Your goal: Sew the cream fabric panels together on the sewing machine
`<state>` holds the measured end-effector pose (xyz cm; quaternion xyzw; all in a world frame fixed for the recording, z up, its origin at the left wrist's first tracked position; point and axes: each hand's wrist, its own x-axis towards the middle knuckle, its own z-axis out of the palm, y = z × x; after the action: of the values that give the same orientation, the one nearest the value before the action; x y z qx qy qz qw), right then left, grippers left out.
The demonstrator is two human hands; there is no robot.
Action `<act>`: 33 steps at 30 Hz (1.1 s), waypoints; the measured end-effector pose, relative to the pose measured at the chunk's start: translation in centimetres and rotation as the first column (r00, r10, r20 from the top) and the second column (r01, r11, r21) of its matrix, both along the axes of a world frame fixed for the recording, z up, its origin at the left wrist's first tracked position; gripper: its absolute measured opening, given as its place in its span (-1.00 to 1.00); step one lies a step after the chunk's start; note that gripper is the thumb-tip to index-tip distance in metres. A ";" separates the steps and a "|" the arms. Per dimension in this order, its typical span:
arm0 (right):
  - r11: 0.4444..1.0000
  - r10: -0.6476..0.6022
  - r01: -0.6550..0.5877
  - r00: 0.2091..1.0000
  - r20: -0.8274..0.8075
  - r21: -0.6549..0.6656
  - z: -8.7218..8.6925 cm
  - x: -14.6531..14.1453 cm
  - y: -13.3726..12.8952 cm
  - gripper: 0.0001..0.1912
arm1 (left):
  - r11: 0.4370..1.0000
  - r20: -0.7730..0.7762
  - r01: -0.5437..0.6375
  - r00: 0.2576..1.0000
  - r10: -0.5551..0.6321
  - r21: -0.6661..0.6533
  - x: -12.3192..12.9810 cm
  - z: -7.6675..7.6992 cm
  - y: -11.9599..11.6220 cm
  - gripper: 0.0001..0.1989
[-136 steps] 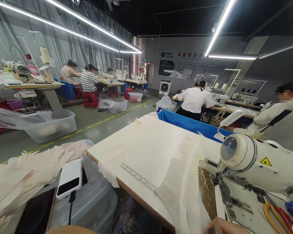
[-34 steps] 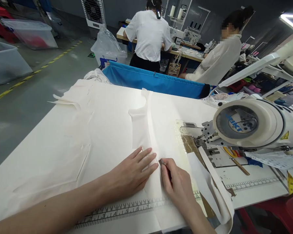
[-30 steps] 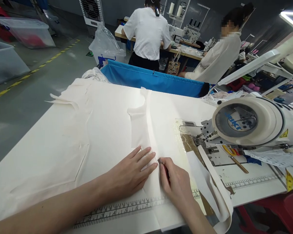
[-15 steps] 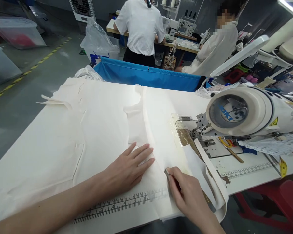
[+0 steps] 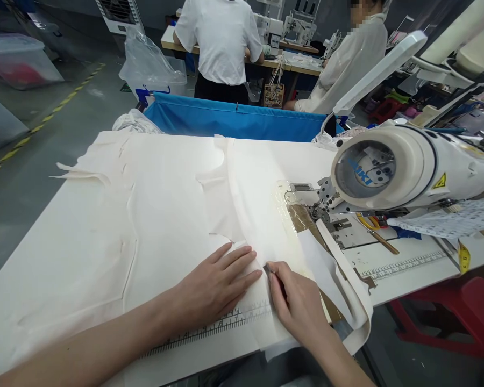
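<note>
My left hand [image 5: 221, 282] lies palm down with outstretched fingers on a cream cloth piece [image 5: 221, 204], pressing it against the white table. Just right of its fingertips, my right hand [image 5: 292, 295] pinches a small, flat, dark grey piece [image 5: 267, 267] between thumb and forefinger. Its tip meets the edge of the cloth; most of it is hidden by the fingers, so I cannot tell its kind. Another pale cloth piece [image 5: 76, 258] is spread flat at the left. Below my left hand runs a printed ruler scale [image 5: 197, 336] on the tabletop.
A sewing machine [image 5: 383, 166] stands at the right, with a cream strip [image 5: 347, 274] trailing from it. Tweezers [image 5: 383, 242] and a yellow tape measure [image 5: 463, 257] lie near it. A blue cloth trough [image 5: 234, 118] borders the far edge. Two people sit beyond; a red stool [image 5: 455, 317] stands lower right.
My two hands have come closer together; the left has slid a little right along the cloth, and the right has moved up and left with the grey piece. The camera view has shifted slightly.
</note>
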<state>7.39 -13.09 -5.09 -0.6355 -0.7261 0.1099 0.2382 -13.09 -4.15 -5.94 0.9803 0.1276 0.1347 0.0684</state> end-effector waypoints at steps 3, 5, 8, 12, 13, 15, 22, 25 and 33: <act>1.000 0.006 -0.006 1.000 0.031 0.007 -0.1 -0.3 0.4 -0.81 | 1.000 -0.002 -0.002 1.000 0.002 -0.022 0.1 0.1 0.0 -0.61; 1.000 0.013 -0.015 0.998 0.064 0.022 -0.2 -0.4 0.5 -0.81 | 1.000 -0.005 -0.007 1.000 0.007 -0.029 0.0 0.2 0.0 -0.60; 0.997 0.045 -0.051 0.993 0.113 0.055 0.0 0.0 0.0 -0.81 | 1.000 0.005 -0.014 1.000 0.014 -0.028 0.0 0.2 -0.1 -0.60; 0.996 0.090 -0.091 0.991 0.101 0.000 0.8 1.3 -1.9 -0.82 | 1.000 0.011 -0.020 1.000 0.020 -0.017 -0.1 0.2 -0.1 -0.60; 0.996 0.089 -0.086 0.992 0.090 -0.028 0.9 1.6 -2.3 -0.83 | 1.000 0.008 -0.018 1.000 0.018 -0.015 -0.1 0.1 -0.1 -0.60; 0.996 0.077 -0.073 0.994 0.083 -0.055 1.0 1.9 -2.7 -0.83 | 1.000 0.010 -0.027 1.000 0.027 -0.005 -0.1 0.1 -0.1 -0.61; 0.995 0.052 -0.067 0.978 0.201 0.071 -0.2 0.6 0.1 -0.76 | 0.995 0.059 -0.096 0.994 0.094 0.031 0.3 -0.1 -0.2 -0.59; 0.997 0.019 -0.029 0.991 0.131 0.075 -0.2 0.2 0.8 -0.76 | 0.998 0.017 -0.056 0.998 0.056 0.020 0.3 -0.1 -0.2 -0.58; 0.999 -0.021 0.021 1.000 0.018 0.043 0.0 -0.1 1.2 -0.80 | 0.998 -0.017 -0.061 0.998 0.061 0.010 0.3 -0.4 -0.3 -0.60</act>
<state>7.26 -11.89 -5.10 -0.6388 -0.7238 0.0858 0.2463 -12.82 -4.44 -6.30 0.9773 0.1575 0.1290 0.0585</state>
